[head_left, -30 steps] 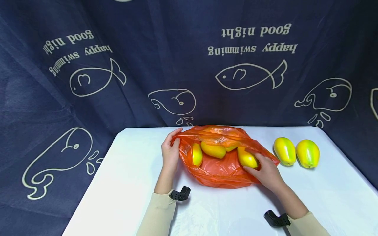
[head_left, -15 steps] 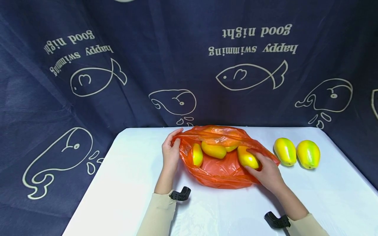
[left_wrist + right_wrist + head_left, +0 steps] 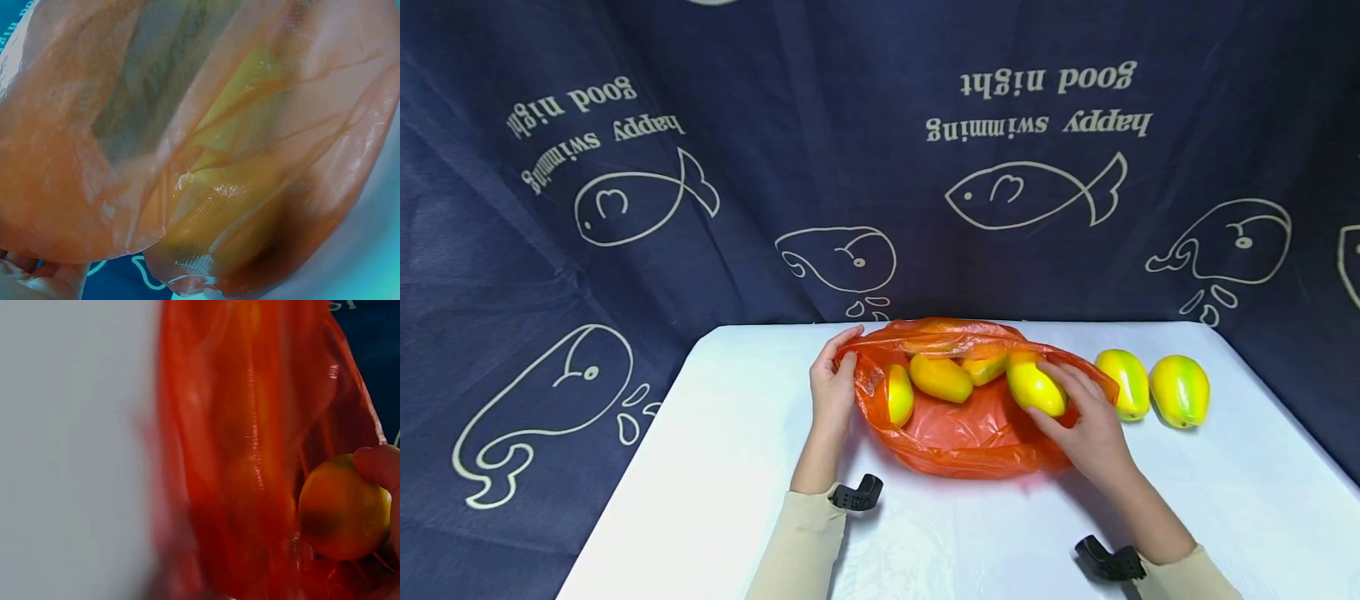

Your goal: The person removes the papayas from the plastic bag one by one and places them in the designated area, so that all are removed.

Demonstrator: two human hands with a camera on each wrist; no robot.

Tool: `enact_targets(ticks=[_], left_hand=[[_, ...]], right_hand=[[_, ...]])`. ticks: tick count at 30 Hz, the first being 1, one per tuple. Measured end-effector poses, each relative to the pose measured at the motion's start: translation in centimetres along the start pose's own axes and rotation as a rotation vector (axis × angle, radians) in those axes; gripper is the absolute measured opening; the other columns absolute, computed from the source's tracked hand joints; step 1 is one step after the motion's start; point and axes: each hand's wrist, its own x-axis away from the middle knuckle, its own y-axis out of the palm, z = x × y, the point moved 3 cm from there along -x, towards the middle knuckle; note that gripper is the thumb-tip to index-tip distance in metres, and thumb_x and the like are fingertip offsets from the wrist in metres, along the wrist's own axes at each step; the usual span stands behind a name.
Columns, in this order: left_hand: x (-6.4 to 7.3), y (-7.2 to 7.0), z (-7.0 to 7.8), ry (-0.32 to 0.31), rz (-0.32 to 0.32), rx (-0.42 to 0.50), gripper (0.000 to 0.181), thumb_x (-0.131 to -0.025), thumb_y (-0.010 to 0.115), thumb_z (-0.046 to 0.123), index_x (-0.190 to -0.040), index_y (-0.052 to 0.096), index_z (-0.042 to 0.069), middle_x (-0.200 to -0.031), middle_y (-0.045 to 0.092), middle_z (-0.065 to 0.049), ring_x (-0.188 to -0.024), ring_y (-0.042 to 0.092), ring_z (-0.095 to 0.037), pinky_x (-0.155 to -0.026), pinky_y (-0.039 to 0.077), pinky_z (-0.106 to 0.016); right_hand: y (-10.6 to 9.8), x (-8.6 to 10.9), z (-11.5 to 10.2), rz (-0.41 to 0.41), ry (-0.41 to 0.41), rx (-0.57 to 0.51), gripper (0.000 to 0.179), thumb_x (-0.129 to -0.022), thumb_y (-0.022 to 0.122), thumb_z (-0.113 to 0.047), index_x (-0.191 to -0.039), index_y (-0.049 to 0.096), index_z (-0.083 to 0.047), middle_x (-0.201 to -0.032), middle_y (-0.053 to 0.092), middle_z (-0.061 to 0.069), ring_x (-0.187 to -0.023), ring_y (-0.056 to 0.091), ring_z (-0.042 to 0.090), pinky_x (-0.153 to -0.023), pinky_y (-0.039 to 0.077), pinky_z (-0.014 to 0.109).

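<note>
An orange-red plastic bag [image 3: 962, 461] lies on the table with its mouth spread toward me. My left hand [image 3: 832, 392] pinches the bag's left rim between thumb and fingers. Inside the mouth, my right hand [image 3: 1093, 433] grips a yellow mango [image 3: 1036, 388], thumb below it and fingers over its right side. The right wrist view shows this mango [image 3: 344, 509] with the thumb on it and the bag around it. More mangoes lie in the bag: one at the left [image 3: 899, 396], one in the middle [image 3: 940, 378] and one partly hidden behind [image 3: 985, 367].
Two yellow-green mangoes stand side by side right of the bag, the nearer-in mango [image 3: 1123, 382] partly overlapped by the bag's edge and the outer mango [image 3: 1180, 392] beside it. The white table [image 3: 700, 483] ends at a dark blue printed curtain [image 3: 865, 150].
My right hand has moved slightly up with the mango, which has turned in its fingers. The bag's right rim has shifted right, over the nearer loose mango. My left hand stays in place.
</note>
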Motion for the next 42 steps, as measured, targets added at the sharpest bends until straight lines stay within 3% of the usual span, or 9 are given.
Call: enact_targets(ticks=[3,6,8,10,13,15,28,36,42], left_hand=[[0.0,0.0,0.0,-0.003,0.001,-0.003,0.035,-0.101,0.047,0.006,-0.127,0.067,0.016,-0.132,0.065,-0.004,-0.119,0.061,-0.02,-0.102,0.054,-0.03],[0.0,0.1,0.0,0.001,0.002,-0.009,0.035,-0.1,0.047,0.006,-0.127,0.068,0.016,-0.132,0.066,-0.004,-0.119,0.061,-0.019,-0.102,0.054,-0.029],[0.0,0.1,0.0,0.006,0.0,-0.017,0.035,-0.1,0.047,0.006,-0.127,0.068,0.016,-0.132,0.066,-0.003,-0.12,0.061,-0.019,-0.103,0.053,-0.03],[-0.1,0.1,0.0,0.012,-0.001,-0.021,0.036,-0.1,0.047,0.005,-0.127,0.068,0.016,-0.132,0.066,-0.003,-0.12,0.061,-0.019,-0.104,0.053,-0.032],[-0.1,0.0,0.0,0.018,-0.005,-0.022,0.036,-0.1,0.047,0.005,-0.127,0.068,0.015,-0.132,0.066,-0.003,-0.12,0.061,-0.019,-0.106,0.052,-0.034],[-0.1,0.0,-0.1,0.023,-0.007,-0.02,0.036,-0.1,0.047,0.004,-0.127,0.068,0.015,-0.132,0.067,-0.004,-0.12,0.061,-0.019,-0.106,0.052,-0.034],[0.0,0.0,-0.2,0.012,-0.016,-0.022,0.035,-0.101,0.047,0.006,-0.129,0.066,0.015,-0.133,0.065,-0.005,-0.12,0.061,-0.02,-0.105,0.052,-0.035],[0.0,0.2,-0.3,0.0,-0.02,-0.011,0.034,-0.102,0.047,0.007,-0.129,0.066,0.014,-0.135,0.064,-0.005,-0.124,0.06,-0.02,-0.108,0.05,-0.035],[0.0,0.1,-0.2,-0.003,-0.019,-0.016,0.034,-0.101,0.047,0.007,-0.128,0.067,0.016,-0.133,0.065,-0.002,-0.123,0.06,-0.019,-0.107,0.051,-0.034]], right_hand=[[-0.8,-0.1,-0.5,0.022,0.017,-0.014,0.071,-0.081,0.082,-0.013,-0.145,0.052,-0.02,-0.148,0.05,0.016,-0.135,0.043,0.039,-0.1,0.045,0.068],[-1.6,-0.2,-1.0,0.065,0.02,-0.026,0.071,-0.08,0.082,-0.012,-0.145,0.053,-0.022,-0.152,0.048,0.011,-0.14,0.041,0.035,-0.114,0.044,0.038],[-2.2,-0.2,-1.3,0.104,0.012,-0.032,0.072,-0.08,0.082,-0.01,-0.144,0.053,-0.024,-0.152,0.049,0.008,-0.141,0.041,0.024,-0.111,0.036,0.014],[-2.7,-0.3,-1.6,0.149,0.001,-0.046,0.072,-0.078,0.082,-0.007,-0.143,0.055,-0.025,-0.152,0.05,0.005,-0.141,0.04,0.008,-0.101,0.025,-0.002],[-3.5,-0.4,-1.9,0.203,-0.018,-0.076,0.073,-0.077,0.082,-0.003,-0.142,0.056,-0.024,-0.151,0.051,0.005,-0.134,0.036,-0.012,-0.101,0.027,-0.004],[-4.1,-0.5,-2.1,0.226,-0.022,-0.099,0.073,-0.076,0.082,-0.001,-0.141,0.057,-0.023,-0.151,0.052,0.004,-0.132,0.036,-0.016,-0.101,0.029,-0.004],[-7.0,-0.6,-1.8,0.325,0.051,-0.126,0.071,-0.078,0.08,0.001,-0.142,0.057,-0.022,-0.151,0.051,-0.006,-0.133,0.044,-0.006,-0.1,0.037,0.0],[-8.9,-0.5,-0.4,0.341,0.177,-0.066,0.07,-0.084,0.077,-0.004,-0.144,0.053,-0.029,-0.153,0.047,-0.015,-0.137,0.043,-0.001,-0.101,0.037,0.001],[-10.3,-0.1,1.6,0.374,0.265,-0.082,0.07,-0.086,0.074,-0.005,-0.146,0.051,-0.032,-0.153,0.045,-0.017,-0.138,0.043,0.001,-0.097,0.036,-0.003]])
